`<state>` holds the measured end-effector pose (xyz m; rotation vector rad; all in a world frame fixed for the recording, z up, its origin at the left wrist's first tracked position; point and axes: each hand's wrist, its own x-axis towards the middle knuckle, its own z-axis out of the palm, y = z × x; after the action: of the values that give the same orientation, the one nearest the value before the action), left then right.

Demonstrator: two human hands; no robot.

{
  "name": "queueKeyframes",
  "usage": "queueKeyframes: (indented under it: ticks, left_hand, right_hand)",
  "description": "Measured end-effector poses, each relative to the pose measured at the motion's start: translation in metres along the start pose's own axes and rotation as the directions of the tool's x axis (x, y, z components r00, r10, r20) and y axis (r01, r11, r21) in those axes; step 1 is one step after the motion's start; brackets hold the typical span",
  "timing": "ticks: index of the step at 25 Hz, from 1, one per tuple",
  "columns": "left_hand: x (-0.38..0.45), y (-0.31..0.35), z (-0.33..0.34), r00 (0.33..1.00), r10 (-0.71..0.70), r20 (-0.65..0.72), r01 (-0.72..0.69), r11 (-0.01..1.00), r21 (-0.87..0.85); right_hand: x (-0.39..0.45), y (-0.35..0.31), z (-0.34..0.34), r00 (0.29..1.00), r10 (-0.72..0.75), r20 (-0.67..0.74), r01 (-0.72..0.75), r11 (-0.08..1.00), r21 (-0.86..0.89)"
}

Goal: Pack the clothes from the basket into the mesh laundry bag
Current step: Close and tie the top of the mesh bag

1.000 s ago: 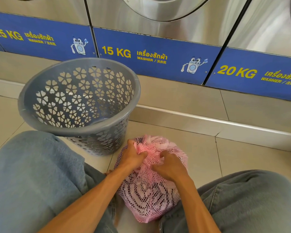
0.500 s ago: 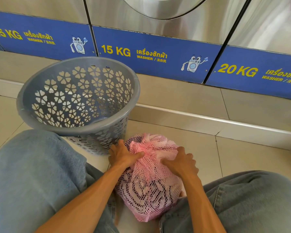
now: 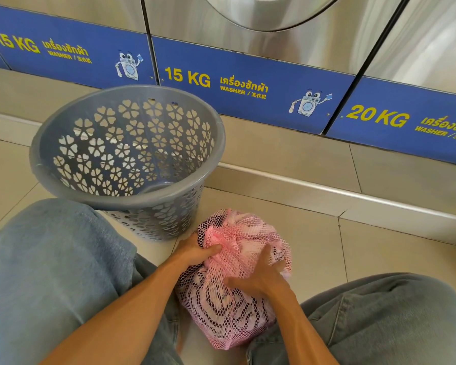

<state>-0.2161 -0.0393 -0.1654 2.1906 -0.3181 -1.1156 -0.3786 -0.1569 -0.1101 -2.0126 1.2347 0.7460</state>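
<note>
Stuffed pink mesh laundry bag (image 3: 234, 299) on tiled floor (image 3: 313, 246) between denim knees, beside gray flower-cutout basket (image 3: 127, 151). Left hand (image 3: 195, 252) fisted around gathered neck; right hand (image 3: 261, 276) spread flat, pressing bag.

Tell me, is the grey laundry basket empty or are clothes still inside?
Empty. Through the grey basket only its bare perforated wall and floor show; the clothes sit in the pink mesh bag.

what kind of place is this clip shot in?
Most likely a coin laundry. A row of steel front-load washers stands on a tiled floor, with blue panels marked 15 KG and 20 KG WASHER. A grey laundry basket and a filled pink mesh bag sit before them.
</note>
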Motion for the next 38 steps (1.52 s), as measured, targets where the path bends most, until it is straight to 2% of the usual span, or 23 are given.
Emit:
queueKeyframes:
  ticks: [4,9,13,19,23,26,27,29,31,33,35,38]
  left_hand:
    - [0.002,-0.003,0.002,1.0,-0.017,-0.009,0.018,0.994,0.106]
    - [0.003,-0.004,0.003,1.0,0.008,0.011,-0.011,0.948,0.317]
    - [-0.004,-0.004,0.006,0.998,0.054,0.04,-0.066,0.899,0.433]
    - [-0.018,0.009,0.004,0.987,0.159,-0.009,-0.147,0.932,0.332]
    - [-0.033,0.018,0.001,0.968,0.24,-0.075,-0.215,0.944,0.249]
    - [-0.036,0.019,0.003,0.976,0.203,-0.082,-0.185,0.965,0.188]
    - [-0.035,0.016,0.005,0.983,0.174,-0.062,-0.162,0.972,0.17]
    - [-0.033,0.008,0.008,0.995,0.093,-0.022,-0.089,0.987,0.136]
    - [-0.03,0.002,0.006,0.999,-0.01,0.03,0.007,0.995,0.101]
    - [-0.027,-0.002,0.002,0.993,-0.095,0.064,0.087,0.99,0.112]
    - [-0.025,0.001,-0.004,0.988,-0.152,0.026,0.146,0.976,0.16]
    - [-0.019,0.007,-0.009,0.981,-0.157,-0.113,0.176,0.968,0.177]
  right_hand:
    - [0.0,0.002,0.016,0.989,0.022,-0.145,-0.026,0.999,-0.022]
    - [-0.002,-0.001,0.017,0.964,-0.023,-0.265,0.01,0.999,-0.052]
    - [-0.001,-0.006,0.022,0.929,-0.175,-0.327,0.111,0.972,-0.205]
    - [0.005,-0.019,-0.001,0.77,-0.414,-0.485,0.285,0.904,-0.318]
    - [0.009,-0.029,-0.011,0.632,-0.44,-0.638,0.42,0.886,-0.195]
    - [0.016,-0.035,-0.014,0.595,-0.473,-0.65,0.503,0.85,-0.157]
    - [0.018,-0.036,-0.015,0.606,-0.499,-0.62,0.5,0.845,-0.191]
    - [0.017,-0.037,-0.015,0.686,-0.509,-0.52,0.448,0.859,-0.248]
    - [0.016,-0.035,-0.015,0.802,-0.422,-0.423,0.369,0.907,-0.205]
    - [0.017,-0.028,-0.017,0.874,-0.282,-0.395,0.263,0.959,-0.103]
    - [0.016,-0.018,-0.017,0.919,-0.156,-0.363,0.166,0.986,-0.004]
    - [0.022,-0.006,-0.015,0.964,-0.032,-0.264,0.082,0.98,0.181]
